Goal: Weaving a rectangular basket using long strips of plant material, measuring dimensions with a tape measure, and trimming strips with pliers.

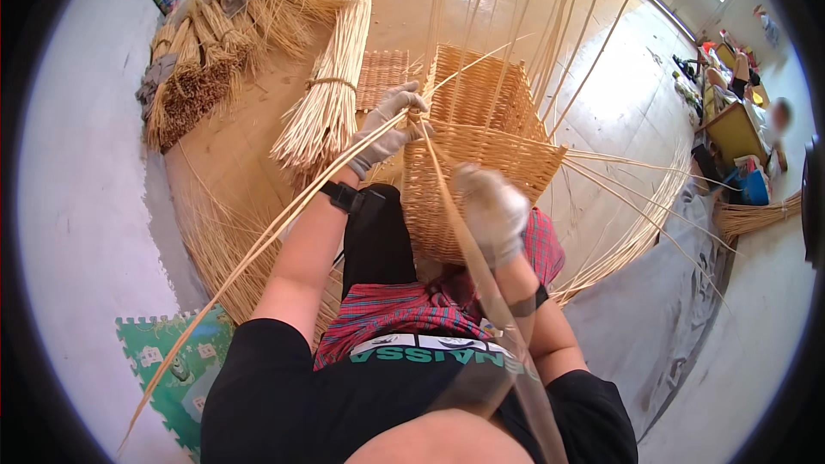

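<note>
A woven wicker basket (481, 167) rests at my lap, with tall upright stakes rising from its far sides. At its near left corner, my left hand (387, 133) in a pale glove is closed on wicker strands (288, 210), whose long ends trail down to the lower left. From that same corner another strand (455, 215), smeared by motion, sweeps down past my right side. My right hand (491, 210), also gloved, is blurred in front of the basket's near wall, beside that strand. Whether its fingers hold the strand cannot be made out.
A tied bundle of pale wicker rods (331, 77) lies left of the basket, next to a flat woven panel (382, 77). Darker bundles (202, 64) are heaped by the left wall. Loose rods (636, 241) spread at right, near a person (769, 116) and a blue container (754, 186).
</note>
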Demonstrator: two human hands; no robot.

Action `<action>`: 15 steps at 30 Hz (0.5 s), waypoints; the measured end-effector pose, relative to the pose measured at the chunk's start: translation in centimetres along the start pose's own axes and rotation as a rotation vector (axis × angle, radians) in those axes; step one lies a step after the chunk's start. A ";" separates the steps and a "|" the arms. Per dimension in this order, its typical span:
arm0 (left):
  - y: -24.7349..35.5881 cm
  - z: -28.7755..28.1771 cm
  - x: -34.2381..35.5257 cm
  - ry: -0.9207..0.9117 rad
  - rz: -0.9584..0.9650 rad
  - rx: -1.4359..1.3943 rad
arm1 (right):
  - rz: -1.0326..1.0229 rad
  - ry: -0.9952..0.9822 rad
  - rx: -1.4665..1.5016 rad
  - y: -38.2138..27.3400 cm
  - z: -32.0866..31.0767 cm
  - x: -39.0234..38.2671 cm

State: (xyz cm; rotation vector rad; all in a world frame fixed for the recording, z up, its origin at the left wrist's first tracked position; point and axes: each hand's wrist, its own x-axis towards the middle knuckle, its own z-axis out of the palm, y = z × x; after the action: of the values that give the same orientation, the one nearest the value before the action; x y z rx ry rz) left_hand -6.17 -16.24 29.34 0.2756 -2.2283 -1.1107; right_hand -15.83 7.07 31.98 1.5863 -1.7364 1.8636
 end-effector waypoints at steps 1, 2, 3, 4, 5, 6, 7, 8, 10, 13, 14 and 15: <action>-0.3 -0.2 0.1 -0.061 -0.066 -0.059 | 0.230 0.148 0.216 1.5 -0.9 0.2; -0.4 0.0 -0.2 -0.084 -0.085 -0.058 | 0.676 0.158 0.316 3.0 -2.1 0.4; -0.5 0.1 -0.3 -0.073 -0.081 -0.137 | 0.793 0.162 0.357 4.3 -2.4 0.4; -0.6 0.4 -0.3 -0.058 -0.069 -0.214 | 0.826 0.163 0.454 5.3 -2.7 0.5; -0.5 0.9 -0.6 -0.006 -0.144 -0.250 | 0.888 0.169 0.397 5.8 -2.5 0.4; -0.5 1.4 -0.7 0.001 -0.139 -0.249 | 0.913 0.224 0.402 6.1 -2.0 0.8; -0.4 2.1 -0.8 0.094 -0.120 -0.285 | 0.988 0.281 0.391 5.9 -1.4 1.2; -0.4 3.0 -0.8 0.184 -0.091 -0.318 | 0.934 0.273 0.408 5.4 -0.5 2.0; -0.4 4.6 -0.7 0.248 -0.072 -0.335 | 0.460 0.402 0.227 4.3 1.8 5.2; -0.7 6.4 -0.6 0.403 -0.204 -0.467 | -0.017 0.091 -0.330 3.8 4.5 12.5; -0.9 6.7 -0.5 0.420 -0.220 -0.435 | -0.129 0.030 -0.508 3.8 4.4 13.5; -1.1 6.9 -0.5 0.464 -0.168 -0.378 | -0.090 -0.020 -0.608 4.0 4.4 14.5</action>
State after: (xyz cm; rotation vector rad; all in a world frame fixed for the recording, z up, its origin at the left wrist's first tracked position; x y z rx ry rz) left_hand -10.10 -12.29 25.15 0.5066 -1.5796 -1.3690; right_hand -22.39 -5.24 39.03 1.3994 -1.9441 1.1166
